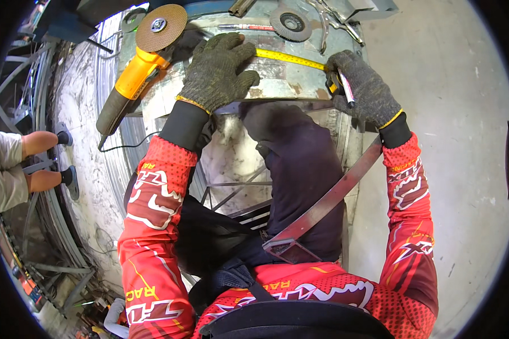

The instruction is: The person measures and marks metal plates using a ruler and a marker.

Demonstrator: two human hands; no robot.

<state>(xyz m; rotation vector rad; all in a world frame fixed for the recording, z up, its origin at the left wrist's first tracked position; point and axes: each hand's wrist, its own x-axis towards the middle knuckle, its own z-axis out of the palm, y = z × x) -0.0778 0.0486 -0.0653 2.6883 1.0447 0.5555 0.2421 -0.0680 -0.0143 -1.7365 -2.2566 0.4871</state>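
Observation:
My left hand [218, 70], in a dark grey knit glove, lies on the worn metal-topped table [277, 90]. Its fingers are somewhat spread, and the end of a yellow tape blade [291, 58] meets its fingertips. The blade runs right to the tape measure [334, 86], which my gloved right hand [367, 87] grips. A white marker pen with a red stripe [346, 90] also sticks out from that hand's fingers. Left of my left hand rests an orange and black angle grinder [136, 76] with a brown disc [161, 27] facing up.
Beyond the blade lie a flap disc [291, 24], another marker [246, 27] and locking pliers [333, 25]. A reddish flat metal bar [328, 198] slants across near my legs. Another person's legs [39, 161] are at far left, by stacked steel lengths [39, 101].

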